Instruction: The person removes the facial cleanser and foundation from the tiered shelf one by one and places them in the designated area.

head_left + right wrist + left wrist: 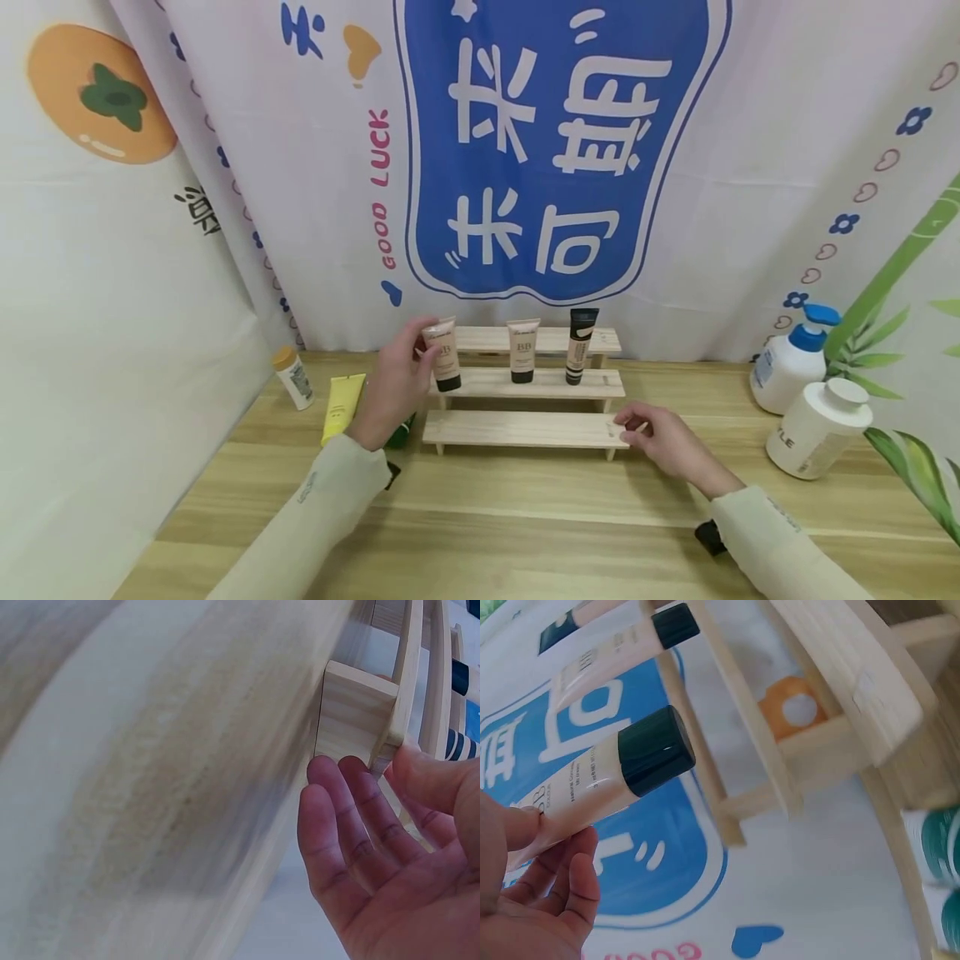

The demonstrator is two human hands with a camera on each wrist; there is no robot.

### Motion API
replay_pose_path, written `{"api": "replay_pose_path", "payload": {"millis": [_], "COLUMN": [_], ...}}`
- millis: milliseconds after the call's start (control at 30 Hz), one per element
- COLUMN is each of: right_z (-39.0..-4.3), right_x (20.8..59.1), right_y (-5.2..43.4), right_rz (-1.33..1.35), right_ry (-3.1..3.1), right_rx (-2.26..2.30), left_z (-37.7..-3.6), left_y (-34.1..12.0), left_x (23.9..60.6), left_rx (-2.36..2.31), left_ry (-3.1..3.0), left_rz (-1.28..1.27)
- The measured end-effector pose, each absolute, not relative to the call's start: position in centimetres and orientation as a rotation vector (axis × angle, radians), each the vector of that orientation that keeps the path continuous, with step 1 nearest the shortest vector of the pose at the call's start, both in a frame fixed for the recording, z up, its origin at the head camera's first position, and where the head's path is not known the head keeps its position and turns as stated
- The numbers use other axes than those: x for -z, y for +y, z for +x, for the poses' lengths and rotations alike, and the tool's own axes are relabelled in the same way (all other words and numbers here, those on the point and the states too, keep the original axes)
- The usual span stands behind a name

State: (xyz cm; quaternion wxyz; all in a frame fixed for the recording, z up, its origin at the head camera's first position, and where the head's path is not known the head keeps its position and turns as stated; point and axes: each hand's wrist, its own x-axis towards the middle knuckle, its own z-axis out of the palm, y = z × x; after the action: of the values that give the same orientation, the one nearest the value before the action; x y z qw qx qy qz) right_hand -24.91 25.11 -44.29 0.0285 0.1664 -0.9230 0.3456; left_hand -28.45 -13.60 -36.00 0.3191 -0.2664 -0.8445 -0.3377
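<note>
My left hand (396,379) pinches a beige BB cream tube (447,358) with a black cap, cap down, at the left end of the middle step of a wooden tiered stand (517,429). The left wrist view shows thumb and fingers round the upper part of this tube (600,784), its cap (657,750) left uncovered. A matching BB cream tube (522,352) and a dark-topped beige tube (580,346) stand along the same step. My right hand (660,437) grips the right end of the lowest step, thumb and fingers at its corner (390,746).
To the left are a yellow tube (343,404), a white bottle with an orange cap (293,379) and a green item (401,432) partly behind my left hand. A blue-topped pump bottle (787,371) and a white jar (817,429) stand right. A printed curtain (330,250) hangs behind.
</note>
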Motion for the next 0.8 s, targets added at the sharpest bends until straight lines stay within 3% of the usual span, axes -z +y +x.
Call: {"api": "replay_pose_path", "payload": {"millis": [433, 800], "right_z": [-24.8, -25.0], "right_x": [44.2, 44.4], "right_y": [25.1, 25.0], "right_rz": [0.505, 0.476], "right_ry": [-2.857, -2.871], "right_rx": [-1.055, -1.054], "left_z": [-24.7, -21.4], "left_y": [-18.8, -21.3], "left_x": [37.3, 41.0], "left_rx": [0.722, 0.843], "left_ry": [-2.439, -3.077], "left_rz": [-0.613, -0.323]}}
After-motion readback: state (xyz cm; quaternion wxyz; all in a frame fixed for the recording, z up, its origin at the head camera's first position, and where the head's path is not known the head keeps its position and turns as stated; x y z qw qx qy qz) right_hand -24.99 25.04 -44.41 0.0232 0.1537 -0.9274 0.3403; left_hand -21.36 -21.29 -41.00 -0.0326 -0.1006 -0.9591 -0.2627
